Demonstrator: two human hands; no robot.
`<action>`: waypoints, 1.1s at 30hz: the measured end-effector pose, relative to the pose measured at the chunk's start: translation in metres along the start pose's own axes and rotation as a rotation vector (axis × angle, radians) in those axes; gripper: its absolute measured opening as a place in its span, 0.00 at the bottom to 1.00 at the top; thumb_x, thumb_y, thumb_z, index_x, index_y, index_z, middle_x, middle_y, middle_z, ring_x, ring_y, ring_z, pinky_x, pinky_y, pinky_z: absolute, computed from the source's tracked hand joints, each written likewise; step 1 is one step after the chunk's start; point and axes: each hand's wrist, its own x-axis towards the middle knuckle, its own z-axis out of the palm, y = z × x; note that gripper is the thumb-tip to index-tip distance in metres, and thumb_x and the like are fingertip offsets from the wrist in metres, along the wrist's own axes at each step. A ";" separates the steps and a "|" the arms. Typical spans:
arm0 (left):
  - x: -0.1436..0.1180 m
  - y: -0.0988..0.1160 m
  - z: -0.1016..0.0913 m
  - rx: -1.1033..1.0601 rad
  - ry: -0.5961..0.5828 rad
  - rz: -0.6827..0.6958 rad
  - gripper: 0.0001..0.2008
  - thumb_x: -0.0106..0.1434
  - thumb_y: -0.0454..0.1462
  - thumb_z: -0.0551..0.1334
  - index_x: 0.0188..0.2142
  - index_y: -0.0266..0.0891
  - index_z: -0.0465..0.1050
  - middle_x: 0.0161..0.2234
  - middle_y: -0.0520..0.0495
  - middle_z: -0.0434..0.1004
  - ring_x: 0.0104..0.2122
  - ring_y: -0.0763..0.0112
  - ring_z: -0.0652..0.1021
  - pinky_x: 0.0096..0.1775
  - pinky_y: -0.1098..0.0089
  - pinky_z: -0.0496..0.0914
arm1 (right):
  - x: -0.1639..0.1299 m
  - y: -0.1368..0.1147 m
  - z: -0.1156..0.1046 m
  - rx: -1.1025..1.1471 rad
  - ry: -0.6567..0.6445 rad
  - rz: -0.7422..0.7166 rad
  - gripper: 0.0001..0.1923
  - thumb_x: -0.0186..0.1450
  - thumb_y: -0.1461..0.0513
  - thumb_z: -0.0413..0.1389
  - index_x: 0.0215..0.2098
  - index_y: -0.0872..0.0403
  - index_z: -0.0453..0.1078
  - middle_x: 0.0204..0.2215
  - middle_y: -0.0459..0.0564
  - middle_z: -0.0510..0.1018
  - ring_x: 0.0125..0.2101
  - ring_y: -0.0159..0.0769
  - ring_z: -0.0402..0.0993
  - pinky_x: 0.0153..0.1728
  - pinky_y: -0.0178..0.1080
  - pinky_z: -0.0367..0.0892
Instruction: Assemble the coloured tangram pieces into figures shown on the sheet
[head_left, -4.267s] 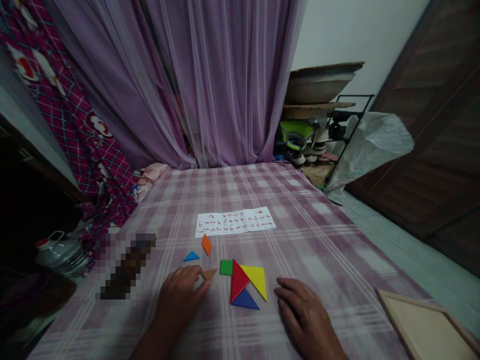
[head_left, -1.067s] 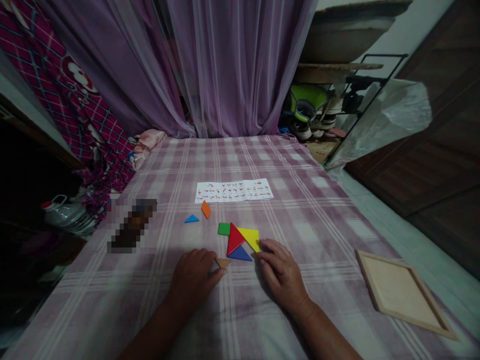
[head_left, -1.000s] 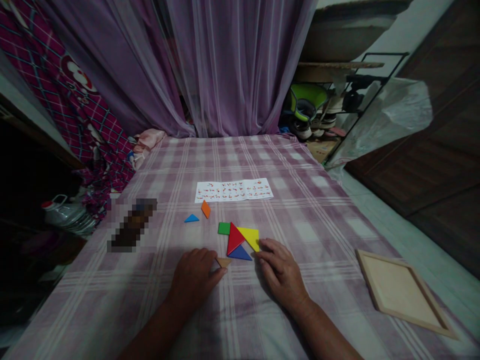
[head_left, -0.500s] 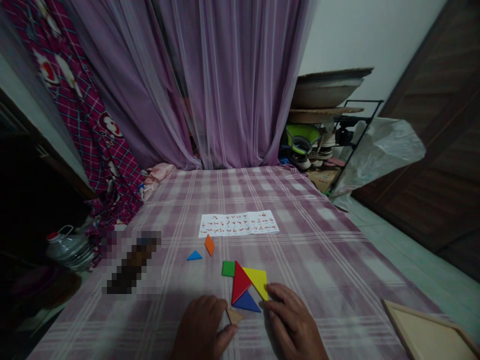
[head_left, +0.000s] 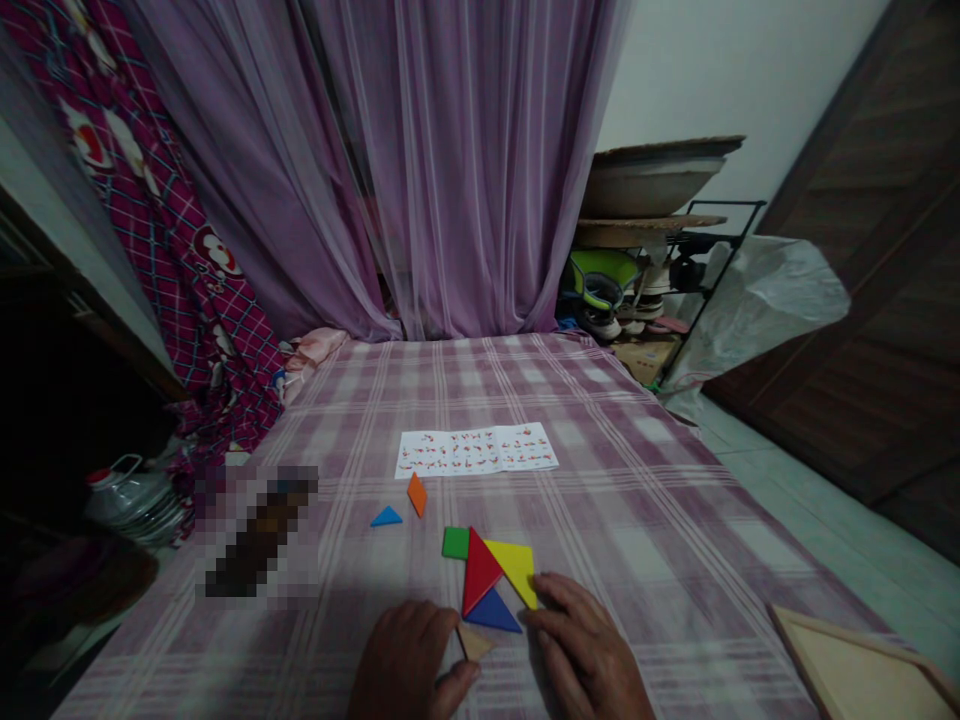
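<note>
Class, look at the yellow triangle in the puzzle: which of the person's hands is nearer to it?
Right. The right hand has fingertips at the yellow triangle, at its near corner. The left hand lies across the cluster, by the tan triangle.

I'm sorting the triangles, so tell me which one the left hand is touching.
The tan triangle, at the left hand's fingertips, just below the dark blue triangle. The red, yellow and light blue triangles lie farther off.

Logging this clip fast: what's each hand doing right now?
Left hand: fingers pinch the tan triangle.
Right hand: holds nothing; fingertips at the yellow triangle.
</note>
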 end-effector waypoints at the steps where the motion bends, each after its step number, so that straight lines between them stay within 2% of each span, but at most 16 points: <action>1: 0.000 0.000 0.000 -0.006 -0.001 -0.004 0.14 0.59 0.38 0.67 0.42 0.43 0.66 0.33 0.52 0.76 0.32 0.65 0.77 0.35 0.65 0.68 | 0.000 0.000 0.000 -0.003 -0.003 -0.001 0.13 0.64 0.66 0.53 0.43 0.47 0.76 0.47 0.53 0.80 0.47 0.45 0.78 0.41 0.46 0.79; 12: -0.004 -0.002 -0.003 -0.048 -0.060 -0.015 0.15 0.60 0.36 0.66 0.45 0.44 0.66 0.36 0.49 0.77 0.35 0.63 0.78 0.37 0.63 0.70 | 0.000 -0.002 -0.001 -0.006 -0.009 0.026 0.12 0.65 0.65 0.53 0.42 0.47 0.75 0.47 0.54 0.80 0.47 0.46 0.78 0.41 0.48 0.79; 18: -0.005 -0.006 -0.013 -0.070 -0.112 0.018 0.17 0.61 0.35 0.65 0.49 0.44 0.67 0.39 0.49 0.78 0.37 0.63 0.78 0.40 0.63 0.71 | -0.001 -0.005 0.000 0.014 -0.025 0.063 0.12 0.66 0.65 0.53 0.42 0.46 0.75 0.47 0.53 0.79 0.48 0.46 0.77 0.43 0.49 0.77; 23: 0.005 -0.010 -0.028 -0.067 -0.286 0.056 0.16 0.62 0.33 0.64 0.50 0.43 0.69 0.39 0.48 0.78 0.38 0.63 0.77 0.40 0.63 0.71 | 0.000 -0.008 -0.002 0.046 -0.023 0.109 0.12 0.65 0.66 0.52 0.41 0.48 0.75 0.47 0.54 0.79 0.49 0.46 0.75 0.45 0.51 0.75; 27: 0.012 -0.015 -0.030 -0.066 -0.394 0.119 0.17 0.64 0.33 0.62 0.53 0.44 0.70 0.39 0.48 0.77 0.37 0.63 0.77 0.37 0.64 0.70 | 0.001 -0.009 -0.003 0.054 -0.036 0.124 0.12 0.65 0.66 0.52 0.41 0.49 0.75 0.47 0.54 0.79 0.50 0.45 0.74 0.47 0.51 0.74; 33: 0.008 -0.012 -0.028 -0.001 -0.321 0.123 0.14 0.69 0.34 0.56 0.51 0.46 0.72 0.35 0.49 0.77 0.33 0.66 0.74 0.34 0.67 0.66 | 0.002 -0.010 -0.005 0.071 -0.026 0.113 0.12 0.65 0.67 0.52 0.41 0.50 0.75 0.46 0.55 0.79 0.50 0.44 0.74 0.47 0.50 0.73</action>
